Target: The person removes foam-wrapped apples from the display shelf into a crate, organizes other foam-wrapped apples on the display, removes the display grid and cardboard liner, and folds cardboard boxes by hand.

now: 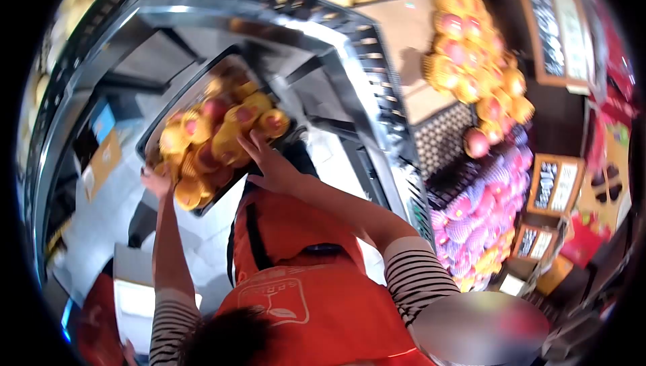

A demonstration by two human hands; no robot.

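A dark crate (pixel 153 134) is tilted in front of me, heaped with round reddish fruit in yellow foam nets (pixel 225 140). At its left corner, my left hand (pixel 159 180) is closed on the edge, beside the fruit; its fingertips are partly hidden. My right hand (pixel 270 165) reaches over the crate's right side with its fingers apart, touching or just above the netted fruit. I cannot tell whether it presses on any of them. Both forearms come from striped sleeves.
A large black frame with slotted edges (pixel 387 90) surrounds the crate. To the right lie more yellow-netted fruit (pixel 464 46), purple-netted fruit (pixel 481 198), a black basket (pixel 444 140) and price signs (pixel 557 33). At lower left, an open box (pixel 134 299) stands near a person in red (pixel 101 322).
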